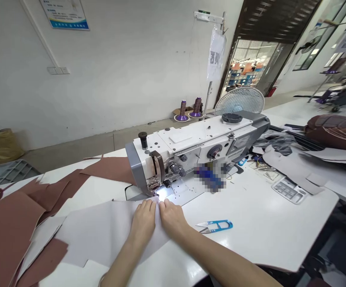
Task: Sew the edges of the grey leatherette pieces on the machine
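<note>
A large light-grey sheet of material [92, 225] lies across the white table, its far edge reaching the needle area of a white and grey sewing machine [187, 143]. My left hand [144, 219] grips the sheet near that edge with bent fingers. Close beside it, my right hand [173, 217] pinches the same sheet, fingers curled, just in front of the lit presser foot [155, 194]. Thread snips [217, 226] with a blue handle rest on the table right of my right hand. The fingertips are partly hidden from this angle.
Brown cut pieces [11, 223] are spread over the table's left side. Two brown thread cones [183, 109] and a fan [240, 100] stand behind the machine. To the right lie a grey parts tray [289, 190], pale scraps [292, 169] and a brown bundle [334, 133].
</note>
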The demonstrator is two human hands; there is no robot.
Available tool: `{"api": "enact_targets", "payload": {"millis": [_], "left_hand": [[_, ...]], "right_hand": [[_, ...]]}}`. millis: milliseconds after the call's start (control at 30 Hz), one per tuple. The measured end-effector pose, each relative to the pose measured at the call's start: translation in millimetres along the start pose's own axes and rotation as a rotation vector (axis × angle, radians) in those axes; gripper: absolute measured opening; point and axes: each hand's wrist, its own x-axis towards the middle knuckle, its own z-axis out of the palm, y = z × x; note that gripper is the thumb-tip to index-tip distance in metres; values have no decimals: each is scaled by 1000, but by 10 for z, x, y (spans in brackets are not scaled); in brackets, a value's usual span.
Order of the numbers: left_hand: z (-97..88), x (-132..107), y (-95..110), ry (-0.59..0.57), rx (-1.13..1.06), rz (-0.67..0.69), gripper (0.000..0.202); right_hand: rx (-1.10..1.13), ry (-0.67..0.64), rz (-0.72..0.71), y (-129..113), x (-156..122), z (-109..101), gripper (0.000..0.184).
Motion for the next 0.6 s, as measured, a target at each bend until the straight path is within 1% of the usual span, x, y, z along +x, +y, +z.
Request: {"api": "enact_targets", "payload": {"millis": [100, 167, 400, 500, 600], "left_hand": [[49, -5, -8, 53, 3, 8, 53], [73, -9, -8, 64, 5, -6, 57], [76, 8, 0, 23, -23, -65, 62], [71, 13, -8, 21, -39, -66, 63], [66, 10, -18, 26, -64, -67, 65]], "right_hand": [[14, 9, -1, 5, 5, 10, 19], [16, 11, -1, 6, 13, 30, 19], [0, 6, -51, 11, 21, 61, 22], [-11, -16, -55, 8, 18, 53, 24], [-14, -1, -55, 10, 16, 63, 25]]}}
